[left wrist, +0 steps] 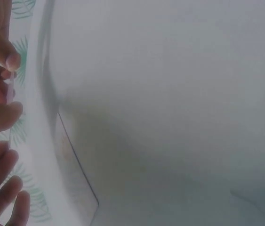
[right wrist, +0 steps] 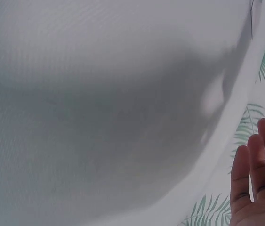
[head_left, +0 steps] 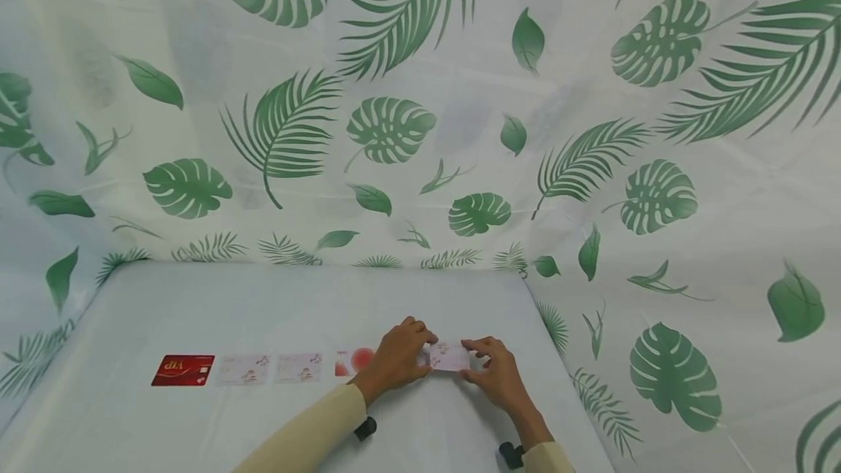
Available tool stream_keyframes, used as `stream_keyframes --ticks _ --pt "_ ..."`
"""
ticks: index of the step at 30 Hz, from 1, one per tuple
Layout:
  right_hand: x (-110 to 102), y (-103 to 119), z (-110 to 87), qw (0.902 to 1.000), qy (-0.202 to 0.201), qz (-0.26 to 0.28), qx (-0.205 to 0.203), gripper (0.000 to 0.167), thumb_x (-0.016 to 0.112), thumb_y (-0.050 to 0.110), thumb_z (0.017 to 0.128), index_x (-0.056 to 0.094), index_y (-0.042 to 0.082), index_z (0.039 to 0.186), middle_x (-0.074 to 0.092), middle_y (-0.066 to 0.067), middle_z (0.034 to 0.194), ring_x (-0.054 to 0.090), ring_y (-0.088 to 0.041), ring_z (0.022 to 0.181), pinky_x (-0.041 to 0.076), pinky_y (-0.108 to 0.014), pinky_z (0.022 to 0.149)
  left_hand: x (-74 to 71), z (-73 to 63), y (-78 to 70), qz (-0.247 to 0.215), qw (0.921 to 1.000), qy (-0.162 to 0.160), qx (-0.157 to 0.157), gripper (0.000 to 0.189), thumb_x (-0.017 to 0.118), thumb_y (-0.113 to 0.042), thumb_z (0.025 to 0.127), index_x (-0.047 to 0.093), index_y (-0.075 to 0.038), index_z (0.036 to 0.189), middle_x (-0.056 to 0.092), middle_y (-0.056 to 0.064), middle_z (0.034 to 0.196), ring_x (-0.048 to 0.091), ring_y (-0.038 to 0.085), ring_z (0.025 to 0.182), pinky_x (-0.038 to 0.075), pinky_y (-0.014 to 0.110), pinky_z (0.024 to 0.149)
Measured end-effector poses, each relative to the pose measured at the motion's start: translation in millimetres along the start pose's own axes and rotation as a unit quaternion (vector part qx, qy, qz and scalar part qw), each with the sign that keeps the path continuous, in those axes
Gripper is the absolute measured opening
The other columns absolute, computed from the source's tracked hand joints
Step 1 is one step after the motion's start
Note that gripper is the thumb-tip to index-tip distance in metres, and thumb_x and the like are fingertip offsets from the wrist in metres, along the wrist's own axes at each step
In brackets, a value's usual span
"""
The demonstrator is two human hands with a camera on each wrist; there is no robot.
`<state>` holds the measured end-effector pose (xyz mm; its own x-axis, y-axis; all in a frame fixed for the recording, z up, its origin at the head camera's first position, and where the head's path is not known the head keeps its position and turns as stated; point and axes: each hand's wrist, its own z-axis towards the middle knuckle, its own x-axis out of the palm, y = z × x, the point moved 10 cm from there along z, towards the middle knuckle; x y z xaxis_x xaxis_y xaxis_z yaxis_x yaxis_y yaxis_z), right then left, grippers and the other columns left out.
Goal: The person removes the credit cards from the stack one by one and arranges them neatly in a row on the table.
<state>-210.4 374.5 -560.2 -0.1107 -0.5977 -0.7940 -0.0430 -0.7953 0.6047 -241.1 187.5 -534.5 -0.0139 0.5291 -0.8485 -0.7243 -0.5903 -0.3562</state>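
Observation:
A pale pink patterned card (head_left: 450,357) is held up between both hands. My left hand (head_left: 398,353) grips its left side with thumb and fingertips. At its right side my right hand (head_left: 498,373) pinches it by the edge, the other fingers fanned out. The left wrist view shows the card edge-on, a thin strip (left wrist: 10,89) between the hands. Behind the left fingers, another pale card (head_left: 423,358) lies on the table, mostly hidden. A white card with a red circle (head_left: 361,360) is partly covered by the left hand.
A row of cards runs leftward on the white table (head_left: 296,429): a pale pink card (head_left: 298,368), a second pale pink card (head_left: 243,370) and a red VIP card (head_left: 183,371) at the end. Leaf-patterned fabric (head_left: 420,130) hangs behind and at the sides.

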Motion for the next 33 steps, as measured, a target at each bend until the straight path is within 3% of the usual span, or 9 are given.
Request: stream_keyframes --ticks 8,16,27,33 --pt "-1 -10 1.2 0.9999 0.006 0.0 0.014 0.058 0.094 0.01 0.078 0.076 0.022 0.132 0.07 0.004 0.118 0.064 -0.018 0.111 0.055 -0.042 0.09 9.2 5.0 -3.0 -0.003 0.9999 0.006 -0.015 0.045 0.095 -0.035 0.078 0.079 -0.019 0.117 0.074 -0.003 0.111 0.061 0.015 0.101 0.056 0.028 0.086" --pt "0 -16 -1.5 0.9997 0.005 -0.008 0.023 0.056 0.093 0.01 0.079 0.076 0.023 0.131 0.07 0.003 0.118 0.063 -0.02 0.111 0.053 -0.036 0.088 20.0 8.6 -3.0 -0.002 0.9994 0.02 -0.028 0.045 0.094 -0.036 0.08 0.079 -0.02 0.118 0.074 -0.003 0.111 0.06 0.015 0.1 0.056 0.027 0.086" --pt "5 -21 1.7 0.9979 0.011 -0.052 0.038 0.056 0.093 0.01 0.079 0.076 0.019 0.132 0.07 -0.004 0.12 0.065 -0.024 0.11 0.057 -0.046 0.09 31.1 10.9 -3.9 0.02 0.9987 0.029 -0.038 0.046 0.094 -0.038 0.079 0.079 -0.019 0.118 0.074 -0.003 0.111 0.06 0.015 0.101 0.055 0.03 0.087" --pt "7 -19 2.8 0.9967 0.013 -0.067 0.045 0.055 0.092 0.009 0.079 0.077 0.015 0.131 0.071 -0.005 0.117 0.063 -0.022 0.104 0.055 -0.045 0.088 37.8 10.4 -2.7 0.037 0.9981 0.028 -0.04 0.045 0.094 -0.037 0.078 0.079 -0.018 0.117 0.074 -0.002 0.108 0.06 0.016 0.099 0.054 0.03 0.083"
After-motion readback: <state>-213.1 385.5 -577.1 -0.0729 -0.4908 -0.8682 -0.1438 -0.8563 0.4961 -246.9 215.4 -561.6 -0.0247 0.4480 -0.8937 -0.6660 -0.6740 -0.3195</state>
